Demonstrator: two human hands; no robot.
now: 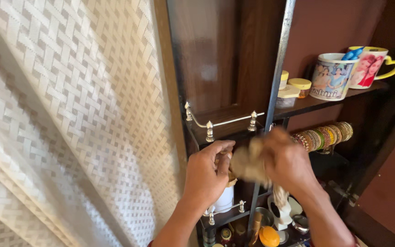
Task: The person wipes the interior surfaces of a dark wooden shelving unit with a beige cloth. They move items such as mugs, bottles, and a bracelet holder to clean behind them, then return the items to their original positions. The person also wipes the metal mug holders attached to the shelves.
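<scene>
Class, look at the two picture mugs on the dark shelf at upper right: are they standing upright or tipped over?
Upright. Both picture mugs stand on their bases on the dark shelf, rims upward; the rear one's yellow handle points right.

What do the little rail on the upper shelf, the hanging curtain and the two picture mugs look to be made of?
Small post-and-bar rail: polished silvery metal, judging by its bright glints. Cream basket-weave curtain: woven fabric, matte, hanging in soft folds. Two picture-printed mugs: probably glazed ceramic, given the glossy surface and thick rims.

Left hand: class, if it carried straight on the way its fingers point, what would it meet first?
Probably the beige cloth bunched in the right hand: the left hand points right, already about touching it, though blur hides depth.
</scene>
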